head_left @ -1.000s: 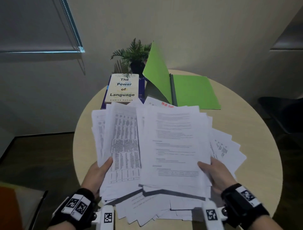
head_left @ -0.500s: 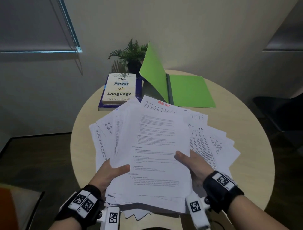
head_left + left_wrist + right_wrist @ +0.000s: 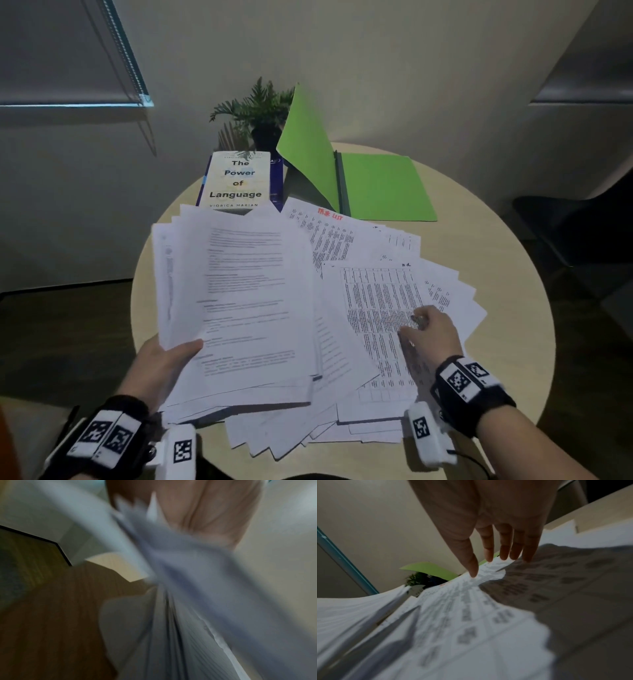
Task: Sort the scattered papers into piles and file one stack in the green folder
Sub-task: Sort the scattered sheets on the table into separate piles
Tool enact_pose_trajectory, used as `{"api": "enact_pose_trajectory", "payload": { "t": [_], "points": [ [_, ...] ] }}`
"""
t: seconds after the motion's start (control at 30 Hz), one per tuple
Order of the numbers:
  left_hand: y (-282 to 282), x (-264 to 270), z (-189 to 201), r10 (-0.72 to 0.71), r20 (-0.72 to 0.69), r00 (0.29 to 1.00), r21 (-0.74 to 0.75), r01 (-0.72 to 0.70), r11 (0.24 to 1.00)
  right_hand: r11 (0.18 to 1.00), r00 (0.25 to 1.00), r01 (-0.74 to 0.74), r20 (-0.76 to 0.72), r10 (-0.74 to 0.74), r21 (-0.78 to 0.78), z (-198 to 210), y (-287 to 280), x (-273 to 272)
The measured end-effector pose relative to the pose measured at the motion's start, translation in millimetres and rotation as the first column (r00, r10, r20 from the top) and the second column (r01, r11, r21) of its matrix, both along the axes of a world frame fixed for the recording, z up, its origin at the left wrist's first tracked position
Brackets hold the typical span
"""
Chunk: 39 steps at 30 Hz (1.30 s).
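left hand (image 3: pixel 161 363) grips lifted paper stack (image 3: pixel 239 308) | right hand (image 3: pixel 428 337) flat, fingers straight on table sheet (image 3: pixel 380 308) | green folder (image 3: pixel 383 185) open near far table (image 3: pixel 507 274) edge

One green folder (image 3: pixel 383 185), two stacked books (image 3: pixel 236 181), one potted plant (image 3: pixel 257 109), many loose papers (image 3: pixel 342 240), uncountable, two hands (image 3: pixel 161 363)

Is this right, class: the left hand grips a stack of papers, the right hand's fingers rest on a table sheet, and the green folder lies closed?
Not quite. The left hand grips the stack and the right hand touches the sheet, but the folder is open, its cover raised, as the head view shows.
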State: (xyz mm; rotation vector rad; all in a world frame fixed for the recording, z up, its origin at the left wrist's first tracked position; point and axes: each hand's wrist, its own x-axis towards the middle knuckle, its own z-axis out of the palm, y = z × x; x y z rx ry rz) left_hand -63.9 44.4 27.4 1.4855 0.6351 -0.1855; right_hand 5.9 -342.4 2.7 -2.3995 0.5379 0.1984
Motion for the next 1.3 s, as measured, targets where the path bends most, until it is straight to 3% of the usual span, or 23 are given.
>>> {"api": "enact_pose_trajectory", "payload": {
  "t": [0.17,0.33,0.5,0.6,0.7,0.8,0.97,1.1,1.3],
  "points": [
    [13,-4,3,0.022,-0.013,1.0,0.015,-0.021,1.0,0.981,0.981,0.021,-0.187,-0.058,-0.192,-11,-13,3],
    [10,-2,8,0.023,-0.017,1.0,0.015,-0.022,1.0,0.987,0.956,0.058,-0.278,-0.098,-0.15,-7,-8,7],
    [0,-2,10,0.018,-0.043,0.999,0.074,-0.014,0.997,0.994,0.979,0.109,-0.172,-0.109,-0.01,-8,-13,3],
    [-5,1,10,0.006,-0.049,0.999,0.104,-0.001,0.995,0.977,0.972,0.214,-0.103,-0.212,0.01,-3,-21,-1],
    [-7,4,11,-0.002,-0.068,0.998,0.103,0.009,0.995,0.939,0.933,0.341,-0.113,-0.343,-0.03,-2,-28,-4],
    [-13,7,13,-0.028,-0.067,0.997,0.112,0.035,0.993,0.925,0.911,0.377,-0.161,-0.381,-0.053,-5,-29,-5],
    [-21,14,11,-0.068,-0.046,0.997,0.123,0.073,0.99,0.878,0.882,0.469,-0.086,-0.463,0.094,-8,-25,-6],
    [-23,17,12,-0.08,-0.027,0.996,0.115,0.083,0.99,0.905,0.909,0.412,0.022,-0.416,0.105,-3,-22,-6],
    [-25,18,10,-0.102,-0.012,0.995,0.109,0.102,0.989,0.784,0.893,0.437,-0.107,-0.438,0.441,-17,-23,-1]
  ]
}}
